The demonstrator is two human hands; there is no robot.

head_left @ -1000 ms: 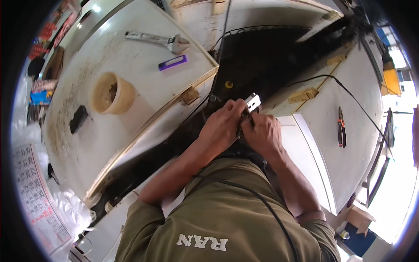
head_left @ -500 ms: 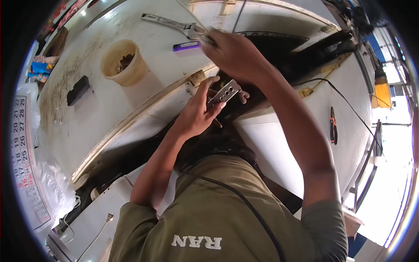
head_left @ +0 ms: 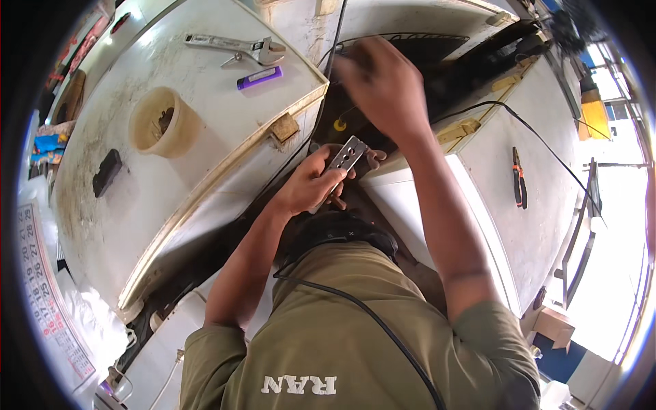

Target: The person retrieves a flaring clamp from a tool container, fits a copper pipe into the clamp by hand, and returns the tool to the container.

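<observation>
A metal bar [head_left: 347, 154], pierced by a row of holes, is held by the left hand [head_left: 307, 183] in front of the body, above the dark gap between tabletop [head_left: 225, 137] and panel [head_left: 540, 225]. The bar is slanted, its upper end turned to the right, and is pinched between the thumb and the curled fingers of that hand. The right hand [head_left: 389, 89], blurred, is raised above the bar and well apart from it; whether anything is gripped by its fingers cannot be told.

On the tabletop, at left, a wrench [head_left: 222, 45] is seen lying near the far edge, with a small metal piece [head_left: 233, 60] just beside it and a purple box [head_left: 260, 77] nearby. Nearer the middle, a cup [head_left: 186, 133] is seen with brown bits inside; to its left is placed a black block [head_left: 107, 173]. On the panel, at right, pliers [head_left: 519, 181] with orange-and-black handles are shown, and a black cable [head_left: 540, 130] is draped across.
</observation>
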